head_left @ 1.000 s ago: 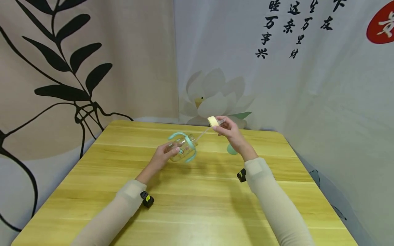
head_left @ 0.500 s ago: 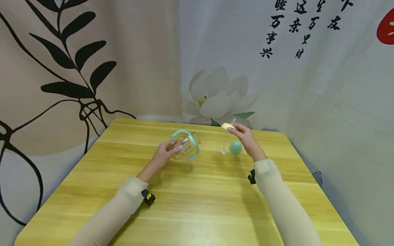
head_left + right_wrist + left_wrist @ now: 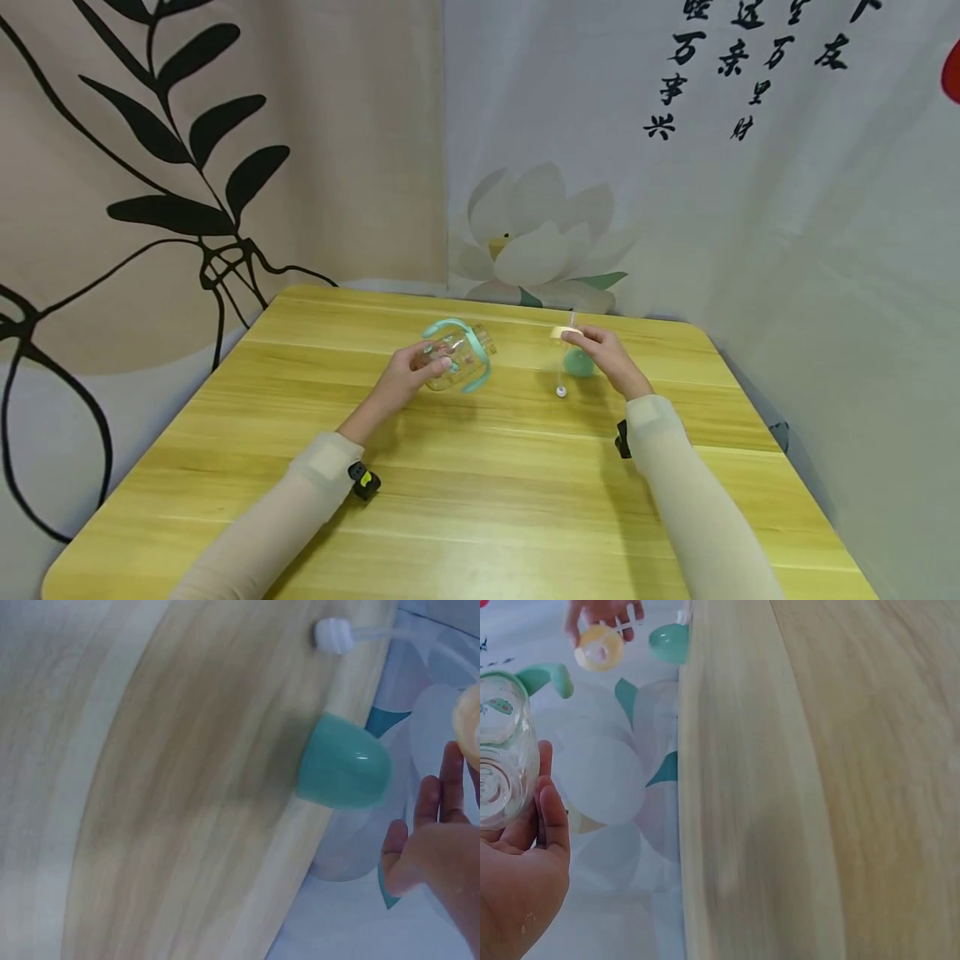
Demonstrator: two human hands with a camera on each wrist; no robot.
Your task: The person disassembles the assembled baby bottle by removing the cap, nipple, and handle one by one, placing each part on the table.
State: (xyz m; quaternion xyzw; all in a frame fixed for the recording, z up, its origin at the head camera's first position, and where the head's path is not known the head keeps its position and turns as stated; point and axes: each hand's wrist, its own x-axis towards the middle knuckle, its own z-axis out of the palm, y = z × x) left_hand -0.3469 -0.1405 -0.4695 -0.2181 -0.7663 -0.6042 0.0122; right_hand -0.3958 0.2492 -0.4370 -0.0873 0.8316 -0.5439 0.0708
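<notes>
My left hand (image 3: 403, 379) grips a clear baby bottle (image 3: 463, 357) with a mint-green two-handled collar. The bottle is tilted, its uncovered mouth towards the right, above the table. In the left wrist view, fingers curl round the lower part of the bottle (image 3: 510, 761). On the right, my right hand (image 3: 611, 360) pinches a pale-yellow screw ring (image 3: 561, 332) by its side. A thin straw hangs below the ring, ending in a white weight (image 3: 334, 636) close to the tabletop. Beside the straw, a mint-green domed cap (image 3: 345, 765) stands on the table, partly behind the right hand in the head view.
The wood-grained table (image 3: 465, 500) reaches back to a printed cloth (image 3: 360, 167) with leaves, a lotus and characters. Its far edge lies just beyond the cap. Small black cameras (image 3: 365, 482) sit on both wrists.
The straw has come out of the bottle's mouth. My right hand has moved right and then lowered with the ring, so the straw hangs downward. The left hand has barely moved.
</notes>
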